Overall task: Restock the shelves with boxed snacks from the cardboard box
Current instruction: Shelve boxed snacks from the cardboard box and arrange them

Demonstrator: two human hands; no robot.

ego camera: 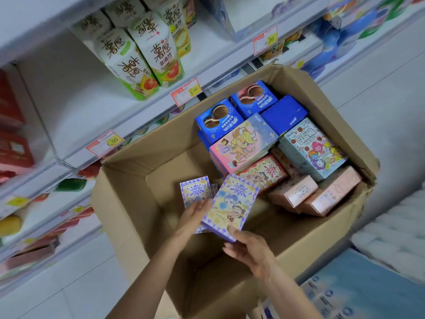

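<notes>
An open cardboard box [128,203] stands on the floor against the shelves. Its right half is packed with boxed snacks: blue pie boxes [218,122], a pink cartoon box [241,143], a light blue box [312,148] and pale pink boxes [296,192]. My right hand [250,252] pinches the near end of a purple and yellow snack box [232,206], held above the box's empty left half. My left hand [195,214] reaches to a second purple snack box [195,192] lower down and touches it; whether its fingers curl round that box is hidden.
White shelves [147,104] run along the left and top, with green and white chip cartons [142,56] and red price tags [186,92]. Lower shelves at the left hold red packs [13,143]. Blue printed packs [363,286] and white rolls [395,231] lie at the right.
</notes>
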